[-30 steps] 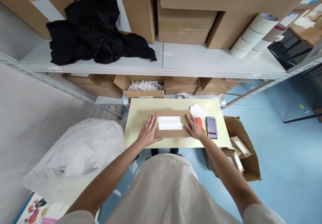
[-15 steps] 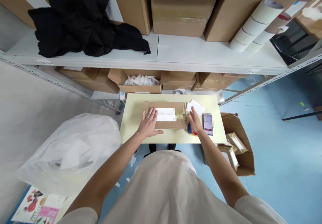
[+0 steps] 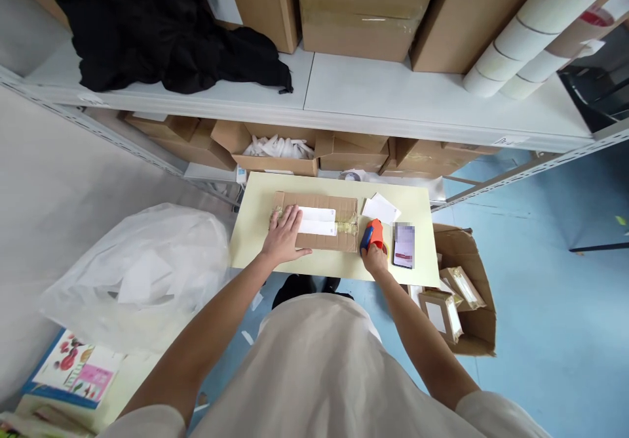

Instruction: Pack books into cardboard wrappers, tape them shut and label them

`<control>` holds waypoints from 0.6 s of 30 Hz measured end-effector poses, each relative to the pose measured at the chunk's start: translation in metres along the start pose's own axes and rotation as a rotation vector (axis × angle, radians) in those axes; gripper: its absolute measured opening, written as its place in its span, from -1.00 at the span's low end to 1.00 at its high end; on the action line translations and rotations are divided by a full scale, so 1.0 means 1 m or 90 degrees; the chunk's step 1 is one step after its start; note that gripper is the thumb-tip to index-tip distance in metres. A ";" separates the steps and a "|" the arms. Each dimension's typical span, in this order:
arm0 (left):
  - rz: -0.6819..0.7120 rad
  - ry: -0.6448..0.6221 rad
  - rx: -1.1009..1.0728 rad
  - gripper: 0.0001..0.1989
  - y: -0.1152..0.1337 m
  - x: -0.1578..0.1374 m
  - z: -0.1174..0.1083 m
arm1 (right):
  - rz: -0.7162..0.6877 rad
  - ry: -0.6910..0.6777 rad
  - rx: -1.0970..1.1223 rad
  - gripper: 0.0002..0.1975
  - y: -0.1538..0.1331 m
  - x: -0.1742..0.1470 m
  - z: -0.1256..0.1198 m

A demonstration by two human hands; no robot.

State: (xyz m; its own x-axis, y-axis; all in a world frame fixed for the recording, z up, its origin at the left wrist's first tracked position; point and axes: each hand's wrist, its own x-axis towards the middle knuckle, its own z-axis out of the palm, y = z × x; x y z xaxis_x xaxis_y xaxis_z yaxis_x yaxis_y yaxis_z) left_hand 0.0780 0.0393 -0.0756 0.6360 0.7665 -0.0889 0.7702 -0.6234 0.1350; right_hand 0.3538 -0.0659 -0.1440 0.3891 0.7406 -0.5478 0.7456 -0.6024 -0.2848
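A taped cardboard box lies flat on the pale yellow table, with white paper labels on its top. My left hand rests on the box's left part, fingers stretched out and thumb spread along the near side. Just right of the box, my right hand is closed around a red and blue tape dispenser. White cards lie behind the dispenser. A phone lies to the right of that hand.
Right of the table stands an open carton holding several small packed boxes. A big white plastic bag is at the left. Behind, a grey shelf carries cartons, black cloth and stacked tape rolls.
My right hand has moved down and gripped the tape dispenser, which now stands turned with its red part up. My left hand stays on the box. The view has shifted slightly.
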 end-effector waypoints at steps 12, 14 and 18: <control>0.041 0.032 -0.056 0.01 -0.008 -0.009 0.005 | -0.259 0.338 0.548 -0.55 -0.061 -0.019 -0.129; 0.055 0.035 -0.065 0.00 -0.011 -0.013 0.006 | -0.321 0.183 0.532 -0.49 -0.092 -0.017 -0.135; 0.058 0.022 -0.150 -0.01 -0.014 -0.013 0.000 | -0.322 -0.016 0.482 -0.43 -0.121 -0.007 -0.122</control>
State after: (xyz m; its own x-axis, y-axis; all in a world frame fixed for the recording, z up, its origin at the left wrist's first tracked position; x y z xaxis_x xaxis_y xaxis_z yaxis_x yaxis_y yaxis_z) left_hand 0.0590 0.0386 -0.0759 0.6967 0.7166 -0.0328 0.6752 -0.6395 0.3676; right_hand 0.3271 0.0377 -0.0096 0.0939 0.9684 -0.2310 0.2662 -0.2480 -0.9315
